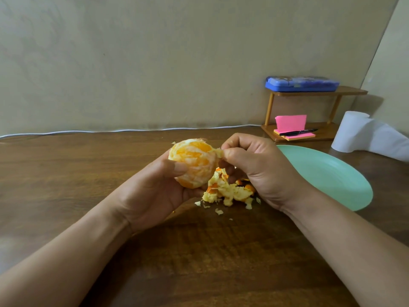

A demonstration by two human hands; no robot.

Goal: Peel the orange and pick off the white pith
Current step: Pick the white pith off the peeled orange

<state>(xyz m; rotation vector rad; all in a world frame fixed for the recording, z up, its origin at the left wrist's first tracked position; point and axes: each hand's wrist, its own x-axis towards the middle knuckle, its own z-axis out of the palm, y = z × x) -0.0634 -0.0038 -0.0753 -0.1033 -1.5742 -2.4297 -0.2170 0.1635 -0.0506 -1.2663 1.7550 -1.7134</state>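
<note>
2 grips: the left hand [155, 191] curls its fingers round the orange [193, 162], the right hand [259, 169] pinches pith [219, 152].

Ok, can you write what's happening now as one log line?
left hand: holds orange | right hand: pinches pith off orange | peel pile: on table

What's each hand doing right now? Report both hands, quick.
Left hand: grips the peeled orange.
Right hand: pinches a bit of white pith on the orange.

Dim warm light, wide-angle edge distortion.
</note>
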